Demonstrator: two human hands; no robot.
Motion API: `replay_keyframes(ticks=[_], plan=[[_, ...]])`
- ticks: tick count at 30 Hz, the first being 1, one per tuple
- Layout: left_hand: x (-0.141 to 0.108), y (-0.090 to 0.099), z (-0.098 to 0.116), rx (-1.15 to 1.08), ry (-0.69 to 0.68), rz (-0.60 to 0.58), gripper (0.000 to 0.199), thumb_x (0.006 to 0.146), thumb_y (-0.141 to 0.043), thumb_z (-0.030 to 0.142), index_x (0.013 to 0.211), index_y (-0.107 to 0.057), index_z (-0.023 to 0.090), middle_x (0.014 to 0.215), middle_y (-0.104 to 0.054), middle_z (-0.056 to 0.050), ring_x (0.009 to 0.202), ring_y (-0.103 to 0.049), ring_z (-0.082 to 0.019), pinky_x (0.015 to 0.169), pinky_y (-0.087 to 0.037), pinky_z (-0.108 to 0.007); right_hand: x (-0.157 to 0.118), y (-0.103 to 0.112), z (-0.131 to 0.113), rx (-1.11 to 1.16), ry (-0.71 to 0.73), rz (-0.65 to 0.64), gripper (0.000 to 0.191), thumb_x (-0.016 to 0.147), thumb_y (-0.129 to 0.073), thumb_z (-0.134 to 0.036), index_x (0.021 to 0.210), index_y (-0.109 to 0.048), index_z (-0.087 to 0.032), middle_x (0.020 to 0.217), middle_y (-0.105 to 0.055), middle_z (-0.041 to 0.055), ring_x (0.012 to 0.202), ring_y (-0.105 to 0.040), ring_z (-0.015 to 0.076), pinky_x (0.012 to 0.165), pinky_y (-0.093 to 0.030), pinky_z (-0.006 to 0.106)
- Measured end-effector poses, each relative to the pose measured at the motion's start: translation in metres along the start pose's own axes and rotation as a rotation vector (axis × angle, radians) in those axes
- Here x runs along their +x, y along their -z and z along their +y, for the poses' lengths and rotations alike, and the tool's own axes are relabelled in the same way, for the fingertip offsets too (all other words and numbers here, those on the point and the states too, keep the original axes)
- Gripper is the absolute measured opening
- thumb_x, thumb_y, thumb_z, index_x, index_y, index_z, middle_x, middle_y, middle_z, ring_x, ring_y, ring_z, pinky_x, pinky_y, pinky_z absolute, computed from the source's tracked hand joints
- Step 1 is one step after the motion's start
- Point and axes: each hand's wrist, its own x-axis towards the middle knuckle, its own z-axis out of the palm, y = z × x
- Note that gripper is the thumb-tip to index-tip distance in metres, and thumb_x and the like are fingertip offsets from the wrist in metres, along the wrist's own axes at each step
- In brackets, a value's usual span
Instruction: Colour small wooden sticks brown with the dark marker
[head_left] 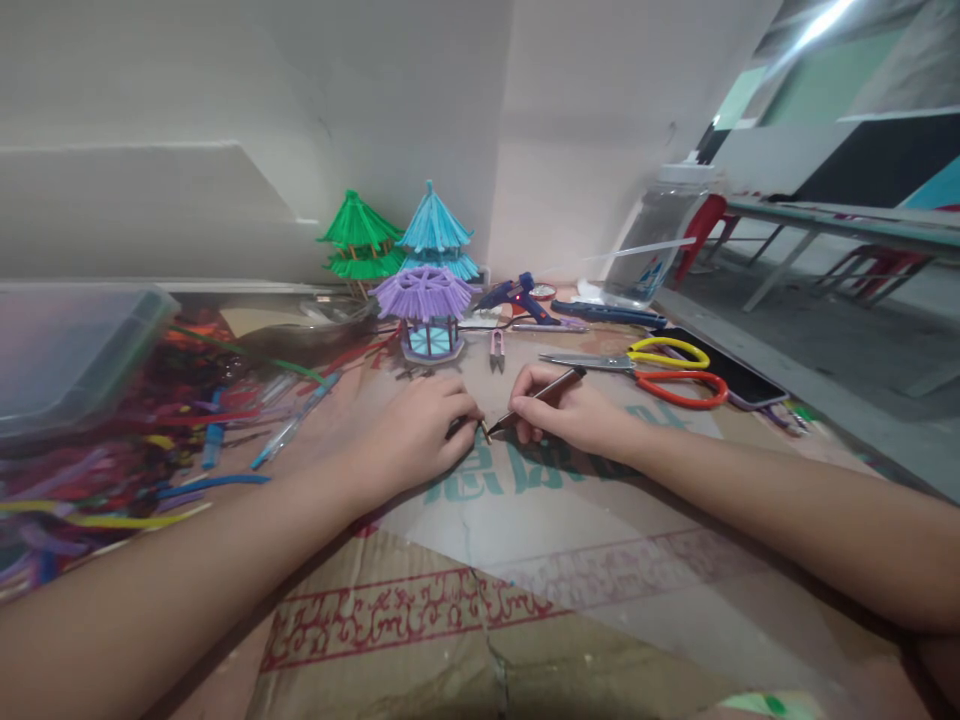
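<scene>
My left hand (424, 430) rests on the cardboard with its fingers closed on a small thin stick (486, 433). Across from it, my right hand (555, 405) grips a dark marker (547, 387), whose tip is close to or touching the stick. Just behind my hands stands a purple-roofed miniature pavilion (427, 312). A green pavilion (356, 240) and a blue one (435, 230) stand further back. Small snips (497, 350) lie between the purple pavilion and my right hand.
Scissors (637, 362) with yellow and red handles lie at right, beside a phone (724, 368). Behind are a glue gun (517, 295), a blue cutter (611, 314) and a large bottle (660, 235). Colourful strips (82, 480) and a plastic box (75, 350) fill the left side.
</scene>
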Motion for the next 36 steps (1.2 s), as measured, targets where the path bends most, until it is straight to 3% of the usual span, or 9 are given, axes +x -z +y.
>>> replay_keyframes(ticks=[36], plan=[[-0.0004, 0.0021, 0.0013, 0.015, -0.004, 0.004, 0.016, 0.092, -0.054, 0.02, 0.093, -0.07, 0.018, 0.092, -0.068, -0.007, 0.091, -0.063, -0.024, 0.08, -0.047, -0.038, -0.0015, -0.0015, -0.0064, 0.02, -0.035, -0.008, 0.022, 0.082, -0.071, -0.036, 0.076, -0.054, -0.023, 0.059, -0.066, -0.0021, 0.054, -0.059, 0.0127, 0.053, -0.047, 0.026]])
